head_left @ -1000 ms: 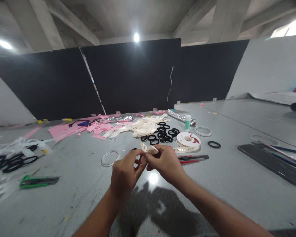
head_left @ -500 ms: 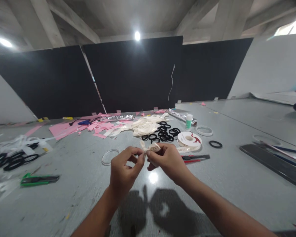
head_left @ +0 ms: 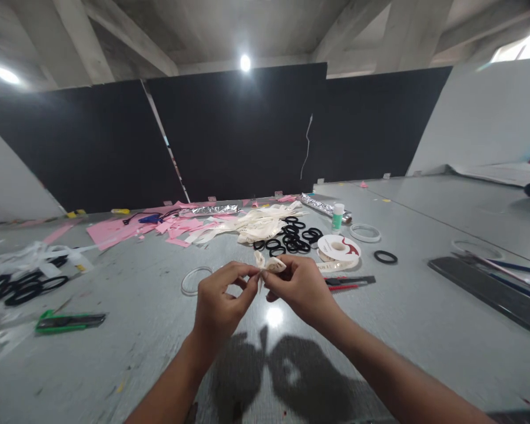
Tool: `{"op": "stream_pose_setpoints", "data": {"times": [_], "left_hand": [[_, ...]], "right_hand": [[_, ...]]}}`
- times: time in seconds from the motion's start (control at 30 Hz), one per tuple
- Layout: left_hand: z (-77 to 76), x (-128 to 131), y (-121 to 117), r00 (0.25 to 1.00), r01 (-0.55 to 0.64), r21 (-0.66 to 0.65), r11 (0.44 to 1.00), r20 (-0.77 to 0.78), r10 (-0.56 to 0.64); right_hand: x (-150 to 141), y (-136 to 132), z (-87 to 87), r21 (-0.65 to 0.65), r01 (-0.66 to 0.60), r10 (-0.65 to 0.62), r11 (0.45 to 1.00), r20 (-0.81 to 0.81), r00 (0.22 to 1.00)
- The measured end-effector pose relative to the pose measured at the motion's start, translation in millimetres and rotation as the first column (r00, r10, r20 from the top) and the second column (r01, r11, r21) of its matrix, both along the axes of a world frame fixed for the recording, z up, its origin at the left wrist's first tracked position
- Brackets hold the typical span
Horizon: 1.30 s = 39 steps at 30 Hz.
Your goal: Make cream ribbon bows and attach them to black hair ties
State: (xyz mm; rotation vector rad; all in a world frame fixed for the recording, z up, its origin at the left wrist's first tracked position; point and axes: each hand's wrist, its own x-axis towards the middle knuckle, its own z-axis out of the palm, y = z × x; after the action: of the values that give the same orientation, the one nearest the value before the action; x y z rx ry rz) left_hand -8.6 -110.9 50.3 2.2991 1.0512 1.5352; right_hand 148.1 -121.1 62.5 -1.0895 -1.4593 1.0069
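Both my hands meet above the grey table, pinching a short piece of cream printed ribbon. My left hand is closed, thumb and forefinger on the ribbon's left end. My right hand is closed on its right part, with the ribbon folded over the fingers. Just beyond my hands lie a clear ring, a ribbon spool and a red and black utility knife.
A pile of black rings and loose cream ribbon strips lie behind. Pink paper scraps, a glue bottle, foil rolls, a green knife at left, more black rings, a dark ruler at right.
My hands have shifted slightly and reworked the ribbon fold between the fingers; the left fingers have closed nearer the ribbon's end. Nothing on the table has moved.
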Motion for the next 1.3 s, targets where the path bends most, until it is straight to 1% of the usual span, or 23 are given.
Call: {"op": "stream_pose_setpoints", "data": {"times": [0.1,0.2,0.27,0.4,0.53,0.7,0.8,0.87,0.97,1.07,1.2,1.3], "left_hand": [[-1.3,-0.9,0.6,0.996,-0.021,0.137,0.990,-0.079,0.032],[-2.8,-1.6,1.5,0.979,-0.047,0.293,0.955,-0.178,0.103],[-3.5,-1.7,1.9,0.969,-0.050,0.324,0.945,-0.213,0.124],[-4.2,-0.7,2.6,0.974,-0.045,0.284,0.958,-0.200,0.105],[-4.9,0.9,2.9,0.985,-0.043,0.186,0.982,-0.155,0.072],[-4.5,2.4,2.2,0.999,-0.040,-0.001,0.999,-0.015,0.040],[-3.9,3.1,1.5,0.997,0.002,-0.111,0.994,0.079,0.007],[-3.8,3.1,1.3,0.991,0.036,-0.150,0.988,0.136,-0.016],[-3.5,1.9,0.8,0.985,0.046,-0.170,0.984,0.174,-0.016],[-2.3,0.3,0.0,0.991,0.019,-0.158,0.987,0.137,0.003],[-1.0,-0.7,0.2,0.998,-0.024,-0.072,0.997,0.056,0.028],[-1.8,-1.3,1.5,0.999,-0.032,-0.008,0.999,0.013,0.032]], "right_hand": [[-0.3,1.1,-2.6,-0.004,0.019,-0.019,1.000,0.017,1.000],[-1.8,2.2,-5.4,-0.009,0.037,-0.036,0.999,0.023,0.999],[-3.3,2.8,-6.6,-0.021,0.028,-0.028,0.999,0.005,1.000],[-6.2,3.3,-6.9,-0.082,-0.025,0.016,0.996,-0.109,0.994],[-7.0,3.6,-6.3,-0.118,-0.105,0.076,0.987,-0.231,0.970],[-6.4,2.5,-5.0,-0.109,-0.178,0.133,0.978,-0.328,0.935],[-6.5,1.3,-4.0,-0.085,-0.200,0.157,0.976,-0.359,0.920],[-6.6,1.0,-4.1,-0.068,-0.210,0.170,0.975,-0.371,0.913],[-6.2,1.4,-5.1,-0.051,-0.208,0.174,0.977,-0.377,0.910],[-5.0,2.0,-4.7,-0.045,-0.173,0.147,0.984,-0.345,0.927],[-3.3,2.3,-2.9,-0.042,-0.095,0.082,0.995,-0.250,0.965],[-2.5,2.6,-3.8,-0.023,-0.048,0.044,0.999,-0.166,0.985]]}}
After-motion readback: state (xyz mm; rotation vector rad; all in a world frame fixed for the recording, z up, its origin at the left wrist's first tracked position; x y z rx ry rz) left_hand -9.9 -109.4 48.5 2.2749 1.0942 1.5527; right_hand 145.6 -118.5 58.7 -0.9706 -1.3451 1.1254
